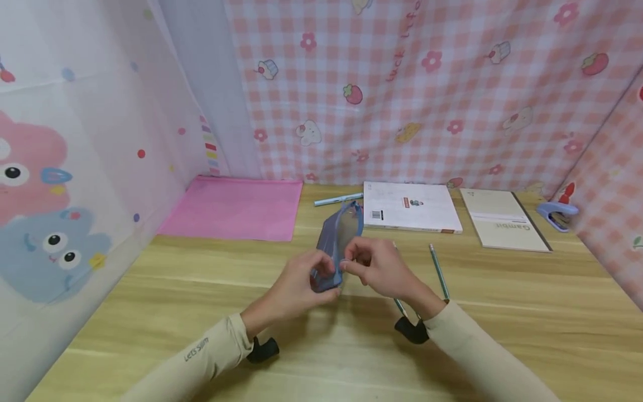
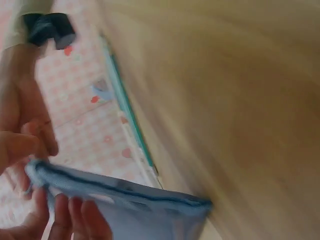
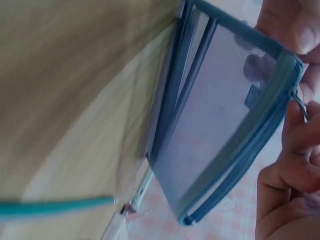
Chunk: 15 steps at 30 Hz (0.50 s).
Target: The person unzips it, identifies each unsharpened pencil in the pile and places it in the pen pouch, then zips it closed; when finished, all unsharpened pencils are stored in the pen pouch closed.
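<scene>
A blue see-through mesh zip pouch stands tilted between both hands above the table, its zipper edge toward me. The left hand grips the near end of the pouch, fingers on one side and thumb below. At the same end, the right hand pinches the zipper's small cord pull. In the right wrist view the pouch shows its zipper tape running away from the fingers. Whether its lower edge touches the table cannot be told.
At the back lie a pink file pouch, a light-blue pen, a white book, a beige notebook and a lilac stapler-like object. A green pencil lies beside the right forearm; another pencil is partly hidden beneath it.
</scene>
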Available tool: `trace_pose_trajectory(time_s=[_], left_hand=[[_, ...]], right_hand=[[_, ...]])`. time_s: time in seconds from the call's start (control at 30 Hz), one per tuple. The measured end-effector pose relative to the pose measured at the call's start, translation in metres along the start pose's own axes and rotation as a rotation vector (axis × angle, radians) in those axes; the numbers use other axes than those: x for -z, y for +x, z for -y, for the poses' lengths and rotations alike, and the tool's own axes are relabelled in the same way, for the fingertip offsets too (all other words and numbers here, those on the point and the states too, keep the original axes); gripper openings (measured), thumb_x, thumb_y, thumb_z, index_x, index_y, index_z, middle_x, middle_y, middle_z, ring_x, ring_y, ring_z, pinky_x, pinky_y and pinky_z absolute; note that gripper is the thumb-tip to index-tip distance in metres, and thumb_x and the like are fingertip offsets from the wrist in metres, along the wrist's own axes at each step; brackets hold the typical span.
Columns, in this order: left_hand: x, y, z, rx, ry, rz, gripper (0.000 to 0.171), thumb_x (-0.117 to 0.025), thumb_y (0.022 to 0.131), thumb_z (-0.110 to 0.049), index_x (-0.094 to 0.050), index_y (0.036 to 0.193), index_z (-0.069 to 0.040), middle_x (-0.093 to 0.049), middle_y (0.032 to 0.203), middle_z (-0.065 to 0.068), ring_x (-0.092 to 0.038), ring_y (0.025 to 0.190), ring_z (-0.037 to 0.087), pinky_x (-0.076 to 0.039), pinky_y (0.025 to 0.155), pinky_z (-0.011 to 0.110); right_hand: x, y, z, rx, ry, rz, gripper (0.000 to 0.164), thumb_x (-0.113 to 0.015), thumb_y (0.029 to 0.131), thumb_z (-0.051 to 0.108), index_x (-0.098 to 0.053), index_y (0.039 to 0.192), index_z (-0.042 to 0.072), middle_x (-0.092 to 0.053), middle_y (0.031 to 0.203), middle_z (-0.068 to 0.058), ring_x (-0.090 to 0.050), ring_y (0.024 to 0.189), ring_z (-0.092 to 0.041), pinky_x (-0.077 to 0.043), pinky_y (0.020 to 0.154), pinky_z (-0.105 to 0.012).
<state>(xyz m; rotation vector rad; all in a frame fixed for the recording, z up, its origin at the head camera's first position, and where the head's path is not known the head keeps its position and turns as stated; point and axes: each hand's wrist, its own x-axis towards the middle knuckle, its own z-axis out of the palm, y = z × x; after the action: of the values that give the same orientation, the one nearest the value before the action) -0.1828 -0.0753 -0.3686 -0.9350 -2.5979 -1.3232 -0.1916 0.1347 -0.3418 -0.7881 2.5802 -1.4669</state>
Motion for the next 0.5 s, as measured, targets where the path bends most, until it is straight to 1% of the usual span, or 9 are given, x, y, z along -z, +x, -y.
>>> trace_pose_trajectory(time_s=[0.13,0.23,0.3,0.4,0.5], left_hand=[[-0.003,-0.003,-0.001,-0.093,0.157,-0.107,0.021,-0.078,0.081,-0.013,-0.060,0.092,-0.011,-0.062,0.088,0.001,-0.057,0.080,0.011,-0.053,0.067,0.022],[-0.003,-0.004,0.000,-0.190,0.303,-0.176,0.017,-0.076,0.079,-0.008,-0.061,0.088,-0.010,-0.062,0.083,0.000,-0.058,0.074,0.010,-0.052,0.064,0.019],[-0.002,-0.006,0.001,-0.251,0.397,-0.209,0.016,-0.074,0.078,-0.007,-0.061,0.086,-0.009,-0.062,0.080,0.000,-0.057,0.071,0.010,-0.051,0.062,0.017],[-0.001,-0.009,0.001,-0.327,0.510,-0.231,0.014,-0.072,0.077,-0.008,-0.061,0.085,-0.008,-0.061,0.077,0.000,-0.055,0.068,0.008,-0.049,0.058,0.016],[0.001,-0.012,0.004,-0.397,0.620,-0.246,0.014,-0.072,0.073,-0.008,-0.061,0.082,-0.008,-0.061,0.075,0.000,-0.053,0.065,0.008,-0.049,0.055,0.017]], right_hand=[[-0.004,0.003,0.001,-0.012,0.015,-0.056,0.012,-0.068,0.096,0.015,-0.063,0.086,0.011,-0.053,0.062,-0.002,-0.047,0.050,-0.009,-0.034,0.044,-0.021],[-0.006,0.004,0.001,-0.014,-0.005,-0.079,0.011,-0.069,0.094,0.015,-0.063,0.085,0.012,-0.055,0.066,-0.001,-0.048,0.052,-0.009,-0.035,0.045,-0.020],[-0.007,0.005,0.000,-0.016,-0.031,-0.090,0.011,-0.070,0.094,0.014,-0.064,0.085,0.012,-0.056,0.068,-0.001,-0.048,0.054,-0.009,-0.036,0.047,-0.020],[-0.008,0.009,-0.003,-0.005,-0.123,-0.129,0.011,-0.070,0.092,0.011,-0.064,0.083,0.011,-0.060,0.068,-0.002,-0.048,0.054,-0.009,-0.038,0.048,-0.020],[-0.006,0.019,-0.009,0.015,-0.284,-0.225,0.011,-0.072,0.089,0.007,-0.064,0.080,0.009,-0.066,0.072,-0.005,-0.054,0.057,-0.011,-0.043,0.050,-0.021]])
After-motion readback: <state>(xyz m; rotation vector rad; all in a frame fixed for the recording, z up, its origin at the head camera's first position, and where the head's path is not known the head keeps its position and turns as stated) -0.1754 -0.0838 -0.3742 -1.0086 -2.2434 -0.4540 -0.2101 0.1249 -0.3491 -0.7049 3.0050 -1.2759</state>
